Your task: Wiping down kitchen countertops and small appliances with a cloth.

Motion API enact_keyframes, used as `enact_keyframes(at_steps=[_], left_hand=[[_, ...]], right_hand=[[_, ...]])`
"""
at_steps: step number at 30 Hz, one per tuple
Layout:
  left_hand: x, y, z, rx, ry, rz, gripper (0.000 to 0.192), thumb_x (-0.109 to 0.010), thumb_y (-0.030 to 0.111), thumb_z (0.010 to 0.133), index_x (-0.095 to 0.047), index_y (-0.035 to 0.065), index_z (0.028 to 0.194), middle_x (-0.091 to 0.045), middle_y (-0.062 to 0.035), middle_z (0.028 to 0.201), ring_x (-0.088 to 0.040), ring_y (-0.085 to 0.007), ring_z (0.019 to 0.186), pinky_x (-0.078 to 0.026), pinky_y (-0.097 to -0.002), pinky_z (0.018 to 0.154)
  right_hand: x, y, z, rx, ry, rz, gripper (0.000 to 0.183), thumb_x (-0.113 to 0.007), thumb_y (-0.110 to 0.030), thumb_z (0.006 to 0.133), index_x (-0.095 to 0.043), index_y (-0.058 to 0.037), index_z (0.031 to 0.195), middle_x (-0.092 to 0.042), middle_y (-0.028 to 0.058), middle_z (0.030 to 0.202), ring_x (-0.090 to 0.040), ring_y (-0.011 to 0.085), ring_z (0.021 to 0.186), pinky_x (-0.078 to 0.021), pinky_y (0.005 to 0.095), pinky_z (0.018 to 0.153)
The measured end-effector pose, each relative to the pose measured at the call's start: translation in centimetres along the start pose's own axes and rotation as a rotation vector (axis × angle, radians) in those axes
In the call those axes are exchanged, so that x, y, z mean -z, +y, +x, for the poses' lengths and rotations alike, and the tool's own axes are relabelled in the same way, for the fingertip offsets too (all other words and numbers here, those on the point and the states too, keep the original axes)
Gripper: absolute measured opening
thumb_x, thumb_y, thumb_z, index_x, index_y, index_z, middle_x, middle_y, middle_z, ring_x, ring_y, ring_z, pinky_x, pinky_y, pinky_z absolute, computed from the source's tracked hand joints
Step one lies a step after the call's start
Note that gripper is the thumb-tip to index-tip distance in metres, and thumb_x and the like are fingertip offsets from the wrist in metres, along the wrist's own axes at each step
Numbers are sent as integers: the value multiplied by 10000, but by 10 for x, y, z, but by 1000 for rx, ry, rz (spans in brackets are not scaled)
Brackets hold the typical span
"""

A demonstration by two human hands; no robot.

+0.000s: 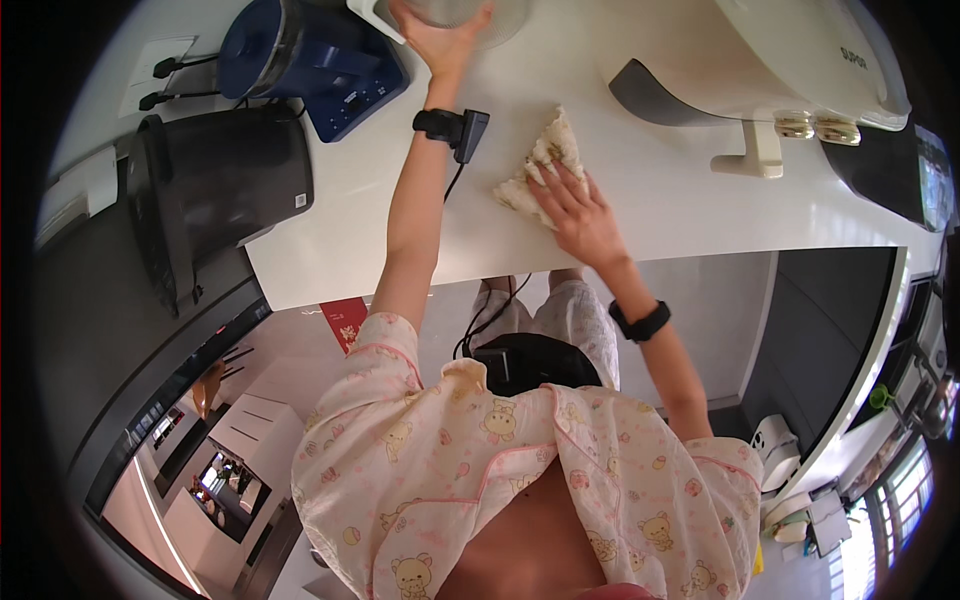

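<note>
My left hand point(442, 45) reaches to the top edge of the view, thumb and fingers spread around the side of a clear, ribbed round container point(506, 26). The container is partly cut off, and a white handle-like part point(375, 19) shows left of the hand. Under the fingers of my right hand point(581, 217), a folded cream cloth point(564, 139) with greenish-brown marks lies flat on the white countertop point(337, 232). The palm presses down near the cloth's lower right side.
At the left stand a dark blue kettle-like appliance point(251, 52) with a control base point(349, 105) and a black appliance point(240, 172). Two plugs point(165, 67) sit in wall sockets. A large cream Supor appliance point(750, 67) occupies the right. The counter's front edge runs before my body.
</note>
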State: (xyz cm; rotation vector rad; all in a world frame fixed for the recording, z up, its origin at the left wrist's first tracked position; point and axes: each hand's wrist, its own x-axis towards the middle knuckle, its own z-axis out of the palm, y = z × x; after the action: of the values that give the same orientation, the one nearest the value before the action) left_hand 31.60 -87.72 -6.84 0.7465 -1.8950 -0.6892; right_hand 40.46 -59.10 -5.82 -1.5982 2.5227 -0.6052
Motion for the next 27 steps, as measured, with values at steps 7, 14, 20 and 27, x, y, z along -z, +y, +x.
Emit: enact_keyframes(at_steps=[7,14,20,27], left_hand=[[-4,-23,4,28,9,5,1091,-820,289,464,-226,-91,1295,-307,-267,1306,-300,-347,1225,-235,-383,1033],[-9,-2,-16,109,-78,-100,1099,-830,285,439,-231,-86,1282,-357,-257,1254,-329,-351,1196,-272,-392,1017],[-10,9,-19,207,-135,-197,1073,-812,300,515,-178,-75,1296,-341,-253,1267,-342,-350,1186,-288,-351,1005],[49,-1,-89,-189,-273,169,769,-733,276,652,-330,-37,1226,-418,-220,1205,-384,-330,1146,-295,-438,960]], right_hand=[[75,141,-93,-21,0,-71,540,-628,-77,680,-505,-121,1204,-482,69,1248,-402,281,1195,-398,388,908],[44,131,-111,-518,481,-223,414,-561,-115,785,-504,-51,1190,-477,130,1247,-405,364,1177,-349,432,948],[9,-10,-51,-181,91,-51,612,-605,-75,636,-481,-113,1234,-419,71,1317,-373,285,1228,-321,448,974],[8,-14,-4,299,-166,-67,637,-564,-41,613,-470,-131,1237,-423,68,1303,-342,228,1248,-322,430,977]])
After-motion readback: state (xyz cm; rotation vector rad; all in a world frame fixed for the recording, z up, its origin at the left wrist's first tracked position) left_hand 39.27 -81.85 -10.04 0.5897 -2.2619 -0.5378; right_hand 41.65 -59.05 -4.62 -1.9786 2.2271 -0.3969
